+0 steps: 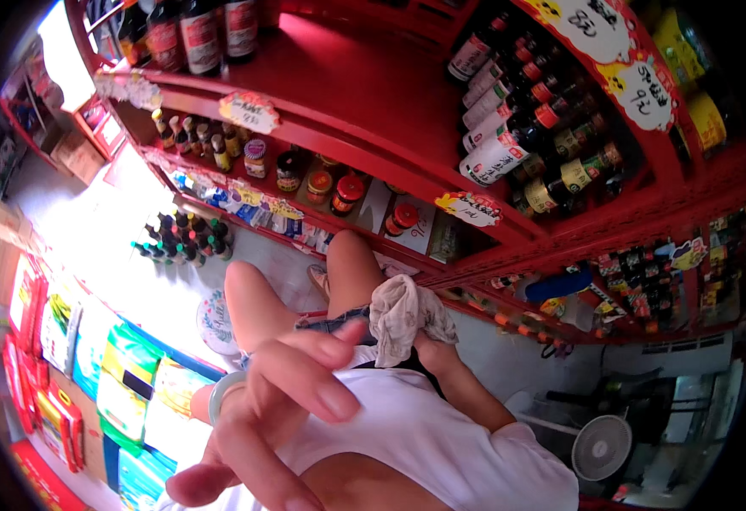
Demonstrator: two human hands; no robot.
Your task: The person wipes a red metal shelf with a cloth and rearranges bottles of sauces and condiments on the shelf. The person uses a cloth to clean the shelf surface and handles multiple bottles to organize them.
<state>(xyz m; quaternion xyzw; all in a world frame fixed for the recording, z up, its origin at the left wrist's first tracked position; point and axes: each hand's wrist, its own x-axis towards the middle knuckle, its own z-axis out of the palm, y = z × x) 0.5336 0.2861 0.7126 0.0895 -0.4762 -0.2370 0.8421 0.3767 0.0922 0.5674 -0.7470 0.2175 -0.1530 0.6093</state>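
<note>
My left hand [283, 396], with a pale bangle [224, 393] at the wrist, is raised close to the camera. Its fingers are apart and hold nothing. A crumpled, greyish-white cloth [407, 311] with darker stains hangs over my right hand [432, 347] by my lap. That hand grips the cloth, though its fingers are mostly covered by it. Beyond my knees stands a red shelf unit [364, 102]. Small jars with red lids [348, 194] line its lower level, and dark sauce bottles [509, 140] lie or lean at its right.
Several dark bottles [184, 237] stand grouped on the floor at left. Colourful bags [130, 375] are stacked nearer on that side. A round patterned stool top [217, 322] is beside my leg. At lower right is a white fan [601, 447]. Upright bottles [200, 38] occupy the top shelf.
</note>
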